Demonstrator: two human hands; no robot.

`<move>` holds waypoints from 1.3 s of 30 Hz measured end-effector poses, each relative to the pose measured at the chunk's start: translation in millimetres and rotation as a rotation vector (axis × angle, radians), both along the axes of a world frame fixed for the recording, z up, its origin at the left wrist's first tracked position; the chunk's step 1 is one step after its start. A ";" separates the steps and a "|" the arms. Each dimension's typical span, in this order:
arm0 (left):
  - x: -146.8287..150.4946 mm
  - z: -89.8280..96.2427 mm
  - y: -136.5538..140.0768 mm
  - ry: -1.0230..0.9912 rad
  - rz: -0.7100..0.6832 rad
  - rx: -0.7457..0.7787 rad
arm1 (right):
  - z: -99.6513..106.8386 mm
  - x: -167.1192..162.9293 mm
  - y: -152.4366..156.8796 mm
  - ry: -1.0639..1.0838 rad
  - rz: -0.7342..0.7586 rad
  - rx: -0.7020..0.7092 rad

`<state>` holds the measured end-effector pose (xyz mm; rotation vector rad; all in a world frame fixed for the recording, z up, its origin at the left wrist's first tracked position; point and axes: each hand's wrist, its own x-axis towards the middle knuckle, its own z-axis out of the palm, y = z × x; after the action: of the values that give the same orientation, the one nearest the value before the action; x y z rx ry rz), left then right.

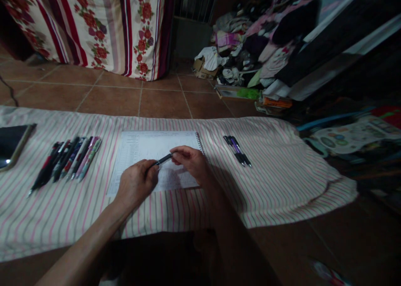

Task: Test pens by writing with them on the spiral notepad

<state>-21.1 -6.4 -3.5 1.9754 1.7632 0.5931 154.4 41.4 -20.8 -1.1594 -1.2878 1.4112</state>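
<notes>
A dark pen (164,158) is held level between my two hands, above a spiral notebook (156,142) with printed or written pages. The fingers of my left hand (137,180) are closed around one end of it. My right hand (190,160) pinches the other end between thumb and fingers. To the left of the notebook lies a row of several pens (67,156) in mixed colours, side by side. On the right rests a smaller group of pens (237,150), black and purple.
A striped cloth (275,173) covers the table. At the far left lies a dark tablet or phone (14,142). Beyond are a tiled floor (115,96), a flowered curtain (106,27) and a heap of clothes (247,44). A patterned chair or stool (344,133) stands at the right.
</notes>
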 end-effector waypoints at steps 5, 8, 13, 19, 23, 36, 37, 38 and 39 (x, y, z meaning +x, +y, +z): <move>0.3 -1.0 0.4 0.016 -0.007 0.014 | 4.1 0.8 -0.9 -0.029 0.013 -0.016; 0.2 -1.7 0.0 0.036 -0.007 0.022 | 5.9 0.8 -1.6 -0.045 0.010 -0.027; -0.1 -1.9 -1.3 0.065 -0.029 0.077 | 5.7 0.0 -1.9 -0.072 -0.002 -0.033; -0.3 -2.8 -1.3 0.110 -0.033 0.116 | 5.7 0.3 -2.0 -0.080 0.007 -0.030; -0.2 -2.6 -0.4 0.114 -0.037 0.121 | 4.7 0.4 -1.7 -0.054 0.015 -0.027; 1.0 -1.4 -2.2 0.139 -0.038 0.100 | 8.2 1.2 -3.4 -0.094 0.004 -0.037; 1.2 -1.4 -2.2 0.155 -0.041 0.107 | 8.5 1.0 -3.6 -0.098 0.002 -0.042; 1.3 -1.4 -2.3 0.168 -0.045 0.113 | 8.5 0.7 -3.6 -0.101 0.002 -0.045; 1.4 -1.4 -2.3 0.179 -0.046 0.118 | 8.4 0.5 -3.5 -0.103 0.001 -0.046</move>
<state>-19.7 -8.7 -4.9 2.2035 1.8181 0.5304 154.9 37.9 -12.4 -1.2768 -1.3326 1.4043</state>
